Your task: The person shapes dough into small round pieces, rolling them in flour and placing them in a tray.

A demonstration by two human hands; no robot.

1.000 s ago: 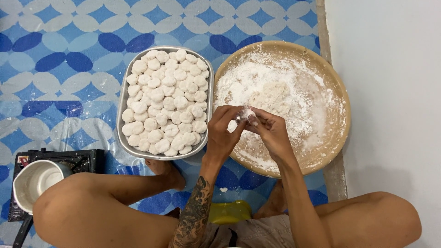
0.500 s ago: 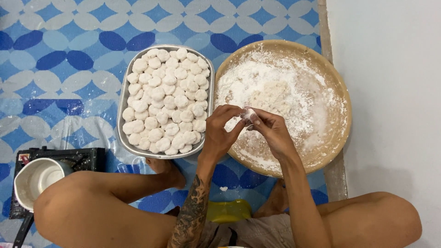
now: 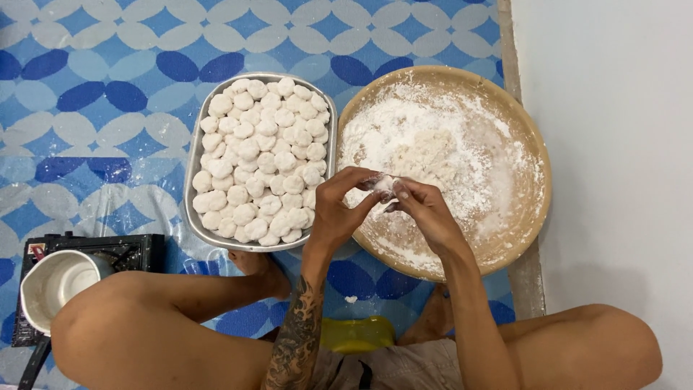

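A small floured dough piece sits pinched between the fingertips of the left hand and right hand, both in a narrow grip at frame centre, over the near rim of the round wooden tray. Light, even pressure would likely keep it from tearing. Left of centre, the metal tray of shaped dough pieces is nearly full; a white pot sits lower left.

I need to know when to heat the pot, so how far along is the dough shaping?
Done: the metal tray is nearly full of shaped dough pieces. In hand: the left hand and right hand pinch one small floured piece over the round wooden tray. Left: a mound of dough lies in the flour there.
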